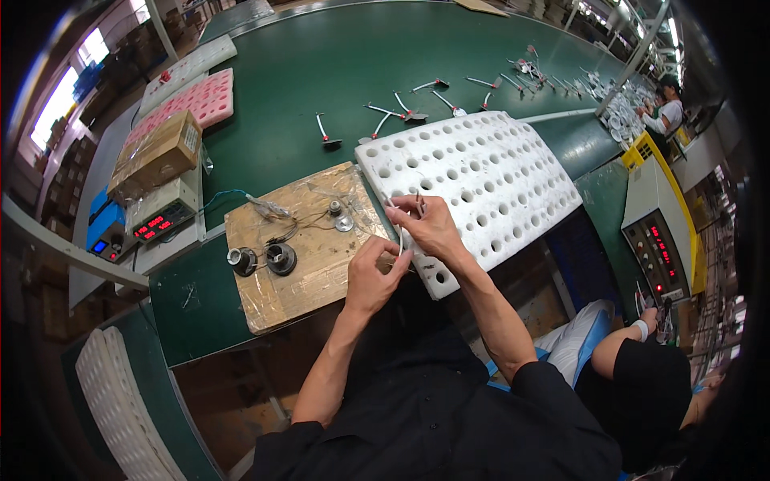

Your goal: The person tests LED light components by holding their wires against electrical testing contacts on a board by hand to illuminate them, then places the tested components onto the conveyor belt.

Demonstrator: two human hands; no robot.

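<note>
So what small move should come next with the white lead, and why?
Probably ease the white lead left over the brown board: the left hand and right hand hold it beside the perforated foam tray, while the black sockets sit on that board.

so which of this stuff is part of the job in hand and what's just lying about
Probably part of the job:
- thin white cord, between the left hand and right hand
- white foam tray with holes, beside the hands
- taped board carrying black sockets

Seemingly just lying about:
- cardboard box, far left
- pink foam sheet behind it
- stacked foam sheets, lower left
</note>
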